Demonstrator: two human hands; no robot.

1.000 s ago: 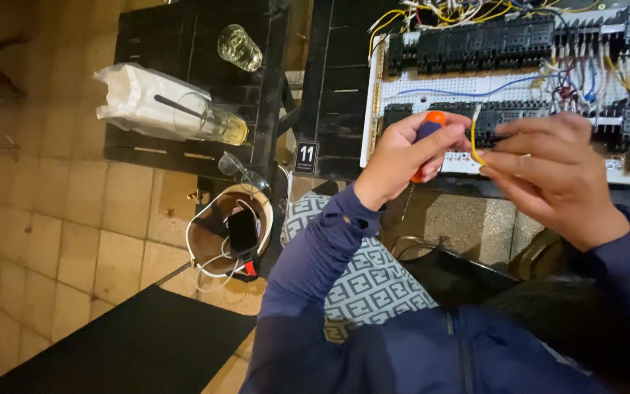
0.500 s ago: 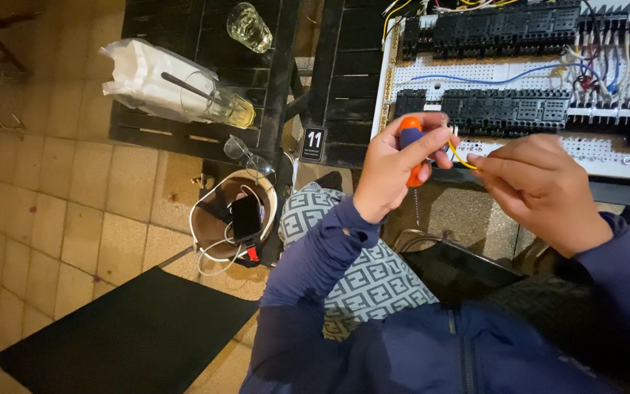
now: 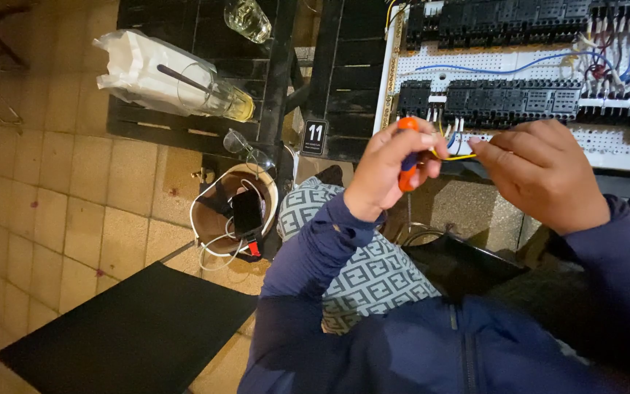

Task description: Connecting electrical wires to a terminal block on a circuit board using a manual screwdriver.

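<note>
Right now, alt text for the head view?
The person's left hand holds an orange-handled screwdriver while the right hand pinches a yellow wire, both in front of a white wiring panel with black terminal blocks. To the left, a dark slatted table carries glasses and a white bag.

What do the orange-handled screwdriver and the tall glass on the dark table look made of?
The orange-handled screwdriver in the left hand: likely matte plastic or rubber grip, with a thin metal shaft below. The tall glass: clear glass, see-through with glints.
</note>
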